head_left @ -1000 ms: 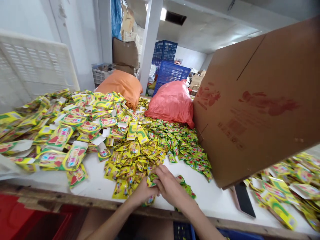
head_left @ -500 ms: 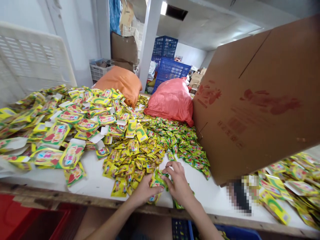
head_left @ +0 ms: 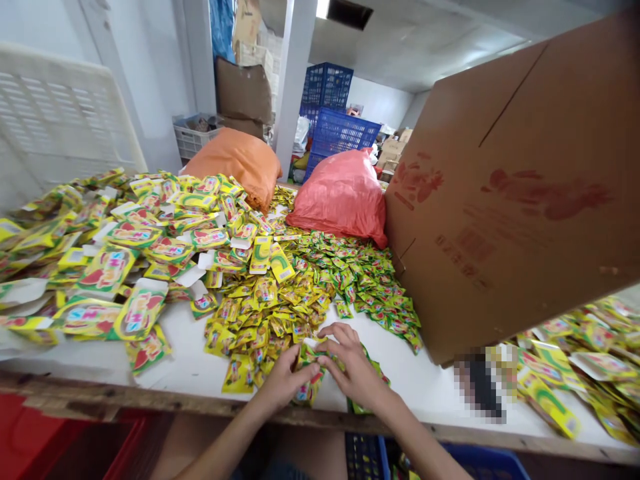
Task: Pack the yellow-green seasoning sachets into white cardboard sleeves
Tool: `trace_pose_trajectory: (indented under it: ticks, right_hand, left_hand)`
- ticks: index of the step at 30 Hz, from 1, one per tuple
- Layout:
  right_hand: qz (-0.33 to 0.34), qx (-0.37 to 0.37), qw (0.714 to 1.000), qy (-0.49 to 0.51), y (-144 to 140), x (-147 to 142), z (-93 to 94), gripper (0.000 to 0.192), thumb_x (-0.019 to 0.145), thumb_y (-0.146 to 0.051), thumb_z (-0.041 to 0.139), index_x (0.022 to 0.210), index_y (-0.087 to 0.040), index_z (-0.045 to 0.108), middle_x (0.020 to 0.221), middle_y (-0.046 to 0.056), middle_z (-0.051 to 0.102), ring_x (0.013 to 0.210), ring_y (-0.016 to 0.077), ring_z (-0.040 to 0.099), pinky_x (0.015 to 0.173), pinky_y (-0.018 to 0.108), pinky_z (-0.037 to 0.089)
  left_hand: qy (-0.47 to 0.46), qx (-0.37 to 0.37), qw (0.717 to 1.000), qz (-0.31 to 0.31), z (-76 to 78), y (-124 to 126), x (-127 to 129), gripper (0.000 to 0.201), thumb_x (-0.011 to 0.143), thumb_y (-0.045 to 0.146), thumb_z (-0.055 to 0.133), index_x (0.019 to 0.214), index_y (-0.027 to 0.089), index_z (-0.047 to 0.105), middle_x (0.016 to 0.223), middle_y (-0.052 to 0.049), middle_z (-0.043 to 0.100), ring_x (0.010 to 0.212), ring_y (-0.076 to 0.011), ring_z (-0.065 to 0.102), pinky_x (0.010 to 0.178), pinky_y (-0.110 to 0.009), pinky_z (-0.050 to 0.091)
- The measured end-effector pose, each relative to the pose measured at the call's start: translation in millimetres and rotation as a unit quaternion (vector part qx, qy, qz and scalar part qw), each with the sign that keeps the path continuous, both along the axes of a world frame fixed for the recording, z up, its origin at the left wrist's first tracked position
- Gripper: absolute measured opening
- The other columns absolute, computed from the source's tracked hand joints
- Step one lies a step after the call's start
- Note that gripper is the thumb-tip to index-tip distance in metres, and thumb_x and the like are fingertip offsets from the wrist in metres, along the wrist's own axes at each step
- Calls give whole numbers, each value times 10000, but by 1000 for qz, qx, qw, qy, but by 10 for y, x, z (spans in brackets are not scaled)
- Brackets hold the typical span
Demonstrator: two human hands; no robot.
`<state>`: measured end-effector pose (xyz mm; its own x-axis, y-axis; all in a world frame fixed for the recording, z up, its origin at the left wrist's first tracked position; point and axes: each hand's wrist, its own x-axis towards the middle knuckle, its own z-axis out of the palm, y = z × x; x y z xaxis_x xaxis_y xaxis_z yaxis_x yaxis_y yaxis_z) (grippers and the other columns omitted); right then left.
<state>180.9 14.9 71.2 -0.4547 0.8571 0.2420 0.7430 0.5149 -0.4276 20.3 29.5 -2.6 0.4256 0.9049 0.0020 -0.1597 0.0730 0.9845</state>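
Observation:
A small yellow-green printed carton [head_left: 309,392] stands between my hands near the table's front edge, its white flap [head_left: 311,343] showing at the top. My left hand [head_left: 284,381] grips it from the left side, thumb across the front. From the right, my right hand [head_left: 353,365] has its fingers curled onto the carton's top, thumb close to the left thumb; the fingers hide part of the opening. Behind the left hand lies a pile of yellow sachets [head_left: 265,327]. Green sachets [head_left: 375,283] spread farther right, and a few more lie beneath my right hand.
Many open-flapped cartons [head_left: 133,233] are heaped at left. An orange sack [head_left: 237,160] and a red sack [head_left: 343,197] stand at the back. A large cardboard box [head_left: 500,220] tilts over the right side, with more cartons [head_left: 550,393] beyond. Blue crate [head_left: 480,460] below the table edge.
My right hand's fingers have moved slightly left and closed in on the carton's top. The white flap now shows above it. The camera view has shifted slightly.

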Motion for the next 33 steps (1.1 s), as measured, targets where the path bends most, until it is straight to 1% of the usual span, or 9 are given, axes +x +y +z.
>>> trace_pose_trajectory:
  ticks: [5,9,15,21,24,26,29,31,33]
  right_hand:
    - [0,-57,998,6,-51,-5,77,157,854,-284,504,910,-248,646,1086,51,539,1070,226,425,867,383,366]
    - [-5,-73,997,-5,-56,-33,27,243,871,-311,475,730,-222,651,1053,47,561,1048,225,449,853,376,367]
    - [-76,-25,995,59,-134,-22,-114,167,854,-294,498,939,-247,634,1105,57,545,1054,225,465,886,382,345]
    - [-41,-62,997,18,-183,-76,-86,241,842,-355,522,685,-222,646,1085,47,553,1100,252,422,902,429,331]
    - [-63,-77,991,89,-190,-60,-189,155,820,-362,558,878,-238,630,1036,53,576,1034,238,483,887,417,372]
    - [-102,-86,971,198,-213,-41,-351,223,828,-333,549,1025,-229,555,1006,53,590,968,208,535,863,372,420]
    - [-148,-96,930,324,-257,-40,-612,230,824,-326,553,1016,-205,524,979,59,607,934,196,571,842,329,455]
    - [-170,-97,917,348,-266,-65,-706,216,825,-343,550,984,-197,562,954,63,625,916,205,581,839,337,457]
    - [-169,-98,917,349,-248,-101,-716,217,830,-357,540,963,-200,609,941,62,635,912,213,580,842,350,453]
  left_hand:
    - [4,-5,1000,15,6,-21,40,307,737,333,615,988,156,607,942,-37,649,912,-206,561,824,-275,423]
    - [1,-31,999,31,-14,-51,46,478,696,274,642,1153,179,541,1150,-61,601,1079,-241,512,919,-307,389]
    - [-10,2,1000,-1,-1,-84,15,463,716,275,643,1152,162,533,1143,-73,609,1067,-237,528,940,-330,388]
    - [-24,16,1000,-13,37,-113,20,460,705,271,651,1123,167,489,1136,-91,596,1056,-236,532,936,-334,381]
    - [-50,16,998,45,21,-142,18,509,731,273,630,1152,223,349,1145,-91,575,1003,-200,559,908,-326,389]
    - [-68,14,995,70,-7,-153,20,466,754,270,607,1119,241,318,1101,-72,579,934,-174,576,853,-301,409]
    - [-48,29,997,60,-44,-141,17,297,738,265,615,956,213,421,911,-19,586,818,-158,560,742,-247,416]
    - [-6,38,998,54,-49,-119,5,187,732,278,613,831,191,479,764,10,558,741,-150,531,680,-225,397]
    - [42,49,996,53,-44,-97,-14,145,753,307,582,751,176,520,661,25,524,664,-141,496,628,-216,370]
